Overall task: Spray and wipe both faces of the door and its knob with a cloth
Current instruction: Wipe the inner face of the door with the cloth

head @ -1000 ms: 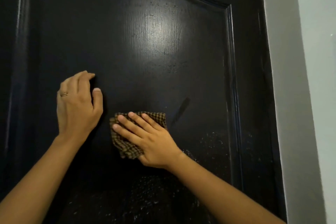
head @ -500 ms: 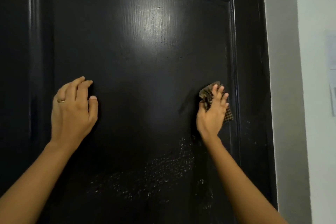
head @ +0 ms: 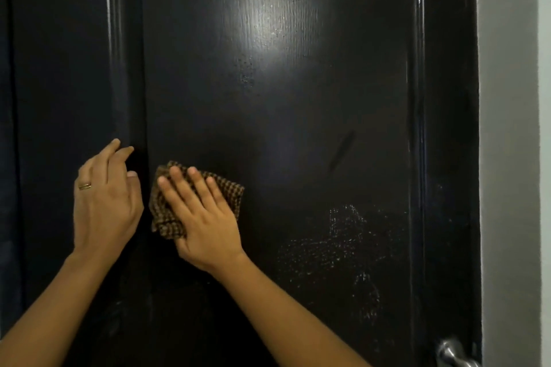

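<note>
A glossy black panelled door [head: 283,98] fills the view. My right hand [head: 205,217] lies flat with straight fingers on a brown checked cloth [head: 162,217], pressing it against the left part of the raised panel. My left hand [head: 104,199], with a ring on one finger, rests on the door's left moulding with loosely bent fingers and holds nothing. White spray droplets [head: 337,244] speckle the panel lower right of the cloth. A silver knob [head: 450,351] shows at the bottom right corner, partly cut off.
A grey door frame and wall [head: 510,158] run down the right side. A dark edge strip [head: 6,128] borders the door on the far left. No spray bottle is in view.
My right hand has swept the cloth from the panel's right edge back to the left, beside my left hand. The view has shifted right and down, bringing the knob into sight.
</note>
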